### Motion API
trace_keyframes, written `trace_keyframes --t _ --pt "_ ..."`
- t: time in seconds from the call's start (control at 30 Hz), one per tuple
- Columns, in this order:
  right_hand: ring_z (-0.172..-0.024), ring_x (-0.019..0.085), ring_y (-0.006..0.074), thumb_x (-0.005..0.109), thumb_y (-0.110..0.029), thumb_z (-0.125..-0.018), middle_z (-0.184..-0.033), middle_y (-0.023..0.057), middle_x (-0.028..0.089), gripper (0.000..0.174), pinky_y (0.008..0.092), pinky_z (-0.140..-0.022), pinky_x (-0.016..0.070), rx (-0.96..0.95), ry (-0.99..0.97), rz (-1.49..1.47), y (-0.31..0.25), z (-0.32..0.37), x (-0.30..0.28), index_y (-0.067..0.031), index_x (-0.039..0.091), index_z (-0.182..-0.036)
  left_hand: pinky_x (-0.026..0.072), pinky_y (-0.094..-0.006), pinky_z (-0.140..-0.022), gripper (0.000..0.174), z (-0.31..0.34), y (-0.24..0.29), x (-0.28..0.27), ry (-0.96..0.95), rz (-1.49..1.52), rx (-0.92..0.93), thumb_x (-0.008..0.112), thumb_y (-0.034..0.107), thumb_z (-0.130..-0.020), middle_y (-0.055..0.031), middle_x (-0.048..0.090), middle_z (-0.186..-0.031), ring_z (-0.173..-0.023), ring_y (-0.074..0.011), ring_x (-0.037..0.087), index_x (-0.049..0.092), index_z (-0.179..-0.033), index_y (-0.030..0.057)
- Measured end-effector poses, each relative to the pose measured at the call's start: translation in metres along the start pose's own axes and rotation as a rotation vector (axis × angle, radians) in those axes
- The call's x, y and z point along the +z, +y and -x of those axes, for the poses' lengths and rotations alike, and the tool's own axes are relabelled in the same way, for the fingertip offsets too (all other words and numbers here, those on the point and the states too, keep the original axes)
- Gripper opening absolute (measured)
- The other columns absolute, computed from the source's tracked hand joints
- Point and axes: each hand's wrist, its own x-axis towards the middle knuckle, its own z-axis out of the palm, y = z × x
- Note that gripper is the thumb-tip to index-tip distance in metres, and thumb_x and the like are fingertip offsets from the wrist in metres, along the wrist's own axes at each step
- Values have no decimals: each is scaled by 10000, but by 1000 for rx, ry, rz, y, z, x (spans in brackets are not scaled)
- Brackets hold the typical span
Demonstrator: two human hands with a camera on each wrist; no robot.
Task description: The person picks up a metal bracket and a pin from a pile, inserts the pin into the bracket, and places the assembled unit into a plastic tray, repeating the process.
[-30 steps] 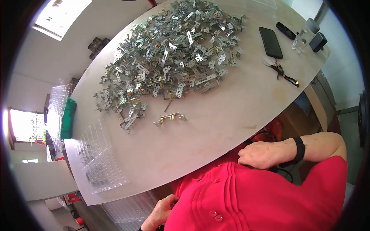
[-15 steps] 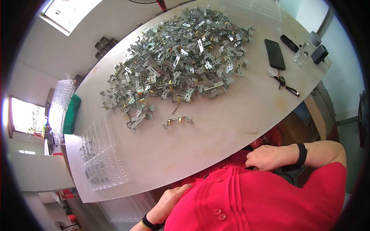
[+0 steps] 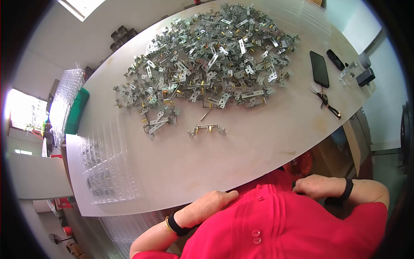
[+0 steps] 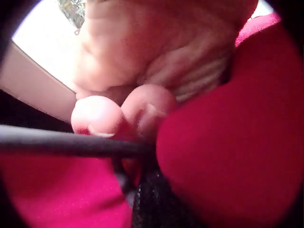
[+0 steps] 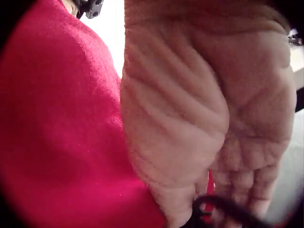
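My left hand (image 3: 211,205) rests at the front of the red shirt by the table edge. In the left wrist view its fingers (image 4: 97,115) curl back under the palm, close to a dark cable (image 4: 57,142) and black fabric; whether they grip either I cannot tell. My right hand (image 3: 319,185) lies low against the other side of the shirt. The right wrist view shows its palm and fairly straight fingers (image 5: 242,183), with a black cable (image 5: 232,209) passing in front of them. A single metal bracket (image 3: 207,129) with brass parts sits on the table before me.
A large heap of metal brackets (image 3: 211,60) covers the table's far middle. Clear plastic trays (image 3: 110,172) lie at the left, near a green bin (image 3: 77,111). To the right are a phone (image 3: 319,69), pliers (image 3: 327,103), a bottle (image 3: 355,69) and a black box (image 3: 366,77).
My left hand has risen from beside the body to the shirt front near the table edge. The right hand stays low by the waist. The head view has shifted.
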Motion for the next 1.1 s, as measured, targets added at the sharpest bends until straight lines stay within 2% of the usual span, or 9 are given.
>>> trace_keyframes --t 0.17,0.3,0.5,0.67,0.73,0.87,0.97,1.0,1.1 --pt "-881 700 391 651 -300 -925 -909 196 718 330 483 -775 556 101 -141 173 -34 1 -51 -40 676 -1126 477 -496 -696 241 8 -7 -2 -48 -16 -97 600 223 -945 -256 639 -842 -836 -480 602 529 -1010 3" --pt "-987 687 360 633 -327 -986 -1078 176 716 413 415 -845 548 -14 -49 42 -84 -3 -119 -43 622 -1286 494 -497 -708 214 13 0 -3 66 4 -241 573 240 -999 -243 664 -885 -839 -462 622 607 -1032 32" --pt "-830 714 319 640 -260 -986 -904 181 733 307 399 -713 546 -146 165 26 -158 -26 -196 -16 663 -1171 538 -374 -679 124 14 37 -41 371 -196 131 708 160 -932 -156 697 -829 -737 -324 690 705 -963 39" --pt "-821 697 210 652 -250 -1002 -936 122 732 294 334 -752 542 -386 356 127 -197 -74 -241 -24 676 -1189 491 -307 -578 141 -1 50 -94 740 -271 163 704 127 -952 -79 623 -691 -620 -149 625 680 -902 -3" --pt "-788 683 184 623 -273 -994 -840 106 720 307 333 -725 526 -499 416 10 -204 -98 -249 17 706 -1054 472 -300 -571 173 -13 41 -116 839 -205 141 678 129 -973 -37 603 -678 -619 -108 587 662 -891 -23" --pt "-789 672 131 622 -281 -1022 -836 68 715 309 296 -726 546 -687 368 -336 -197 -161 -254 15 704 -1052 471 -317 -578 181 -32 12 -143 927 -189 141 676 140 -974 -53 592 -672 -624 -111 588 657 -900 -24" --pt "-880 665 86 569 -213 -1067 -928 28 708 250 271 -814 555 -654 339 -319 -184 -189 -252 -7 672 -1163 510 -435 -672 163 -41 -20 -143 943 -338 70 701 154 -925 -183 658 -820 -753 -365 662 662 -949 -3" --pt "-883 676 104 610 -192 -1040 -939 54 716 217 286 -798 555 -630 368 -285 -179 -197 -250 -21 682 -1152 524 -454 -715 157 -43 -25 -144 934 -339 98 713 149 -901 -193 659 -879 -846 -391 662 668 -947 6" --pt "-875 700 162 654 -155 -994 -950 98 722 191 310 -792 553 -631 490 -58 -152 -220 -242 -39 695 -1139 514 -412 -698 174 -46 -34 -142 928 -383 135 731 155 -902 -166 670 -847 -799 -317 652 676 -942 -5"
